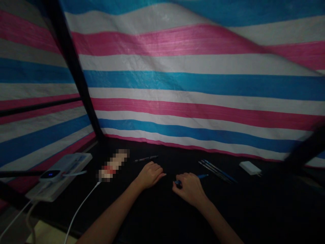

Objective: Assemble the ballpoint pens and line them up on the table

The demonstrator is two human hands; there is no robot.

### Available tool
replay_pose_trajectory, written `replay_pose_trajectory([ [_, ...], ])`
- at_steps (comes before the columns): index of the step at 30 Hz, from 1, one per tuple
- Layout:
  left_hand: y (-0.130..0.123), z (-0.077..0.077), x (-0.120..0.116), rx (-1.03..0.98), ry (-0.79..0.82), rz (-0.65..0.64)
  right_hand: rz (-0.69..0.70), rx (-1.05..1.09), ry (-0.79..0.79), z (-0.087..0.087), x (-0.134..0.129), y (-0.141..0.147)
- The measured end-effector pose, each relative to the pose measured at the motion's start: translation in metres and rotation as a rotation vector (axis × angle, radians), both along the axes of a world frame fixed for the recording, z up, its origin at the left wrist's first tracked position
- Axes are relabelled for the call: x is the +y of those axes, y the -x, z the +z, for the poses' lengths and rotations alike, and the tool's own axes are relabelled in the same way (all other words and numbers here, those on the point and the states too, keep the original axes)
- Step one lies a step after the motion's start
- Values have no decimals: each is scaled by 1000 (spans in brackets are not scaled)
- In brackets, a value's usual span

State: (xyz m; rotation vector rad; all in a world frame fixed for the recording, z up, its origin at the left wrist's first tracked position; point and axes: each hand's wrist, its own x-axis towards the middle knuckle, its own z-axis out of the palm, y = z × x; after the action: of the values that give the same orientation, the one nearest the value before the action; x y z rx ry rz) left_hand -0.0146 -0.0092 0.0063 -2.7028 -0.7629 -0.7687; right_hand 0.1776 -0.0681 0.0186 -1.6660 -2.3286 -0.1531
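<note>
My left hand [151, 175] rests over the black table [152, 217], its fingers curled and pressed together; a small pale tip shows at the thumb, too small to name. To its right, my right hand [189, 187] is closed on a blue pen part [178, 182]. A blue piece [202, 176] lies just beyond that hand's knuckles. Behind my left hand is a dark pen [146, 159]. Several thin pens or refills [215, 170] lie side by side to the right of my right hand. The two hands are apart.
A white charger [250, 168] lies at the right. On the left are a pixelated object [114, 165] with a white cable [80, 206], and a power strip [63, 184] bearing a device with a lit display [50, 175]. Striped sheeting [177, 81] hangs behind the table.
</note>
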Motion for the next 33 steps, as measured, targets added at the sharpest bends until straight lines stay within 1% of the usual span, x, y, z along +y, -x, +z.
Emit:
replay_pose_trajectory([
  [3,-1,2,-5,-1,6,-41,29,48,2,-2,-1,1],
  [7,-5,3,-9,44,142,-56,192,128,16,-8,-1,2],
  [9,-7,2,-9,43,196,-61,245,158,32,-13,-1,3],
  [13,-9,-2,-6,65,264,-57,270,232,91,-24,1,1],
  [15,-9,-2,-4,83,282,-38,277,273,117,-25,3,-1],
  [17,-7,-1,-2,115,274,-4,269,296,114,-21,6,-5],
  [19,-3,2,0,159,245,49,209,268,75,-15,12,-13],
  [20,-1,4,1,179,227,85,151,229,42,-12,15,-20],
  [22,7,6,5,205,191,175,-46,135,-34,-9,22,-36],
  [24,16,9,9,211,155,291,-260,29,-82,-11,27,-55],
  [26,26,10,13,218,134,421,-446,-74,-96,-15,30,-73],
  [27,31,11,15,225,129,480,-513,-108,-87,-17,30,-80],
  [30,41,11,19,224,108,596,-606,-174,-103,-19,28,-91],
  [33,46,11,21,162,92,645,-658,-225,-167,-18,24,-92],
])
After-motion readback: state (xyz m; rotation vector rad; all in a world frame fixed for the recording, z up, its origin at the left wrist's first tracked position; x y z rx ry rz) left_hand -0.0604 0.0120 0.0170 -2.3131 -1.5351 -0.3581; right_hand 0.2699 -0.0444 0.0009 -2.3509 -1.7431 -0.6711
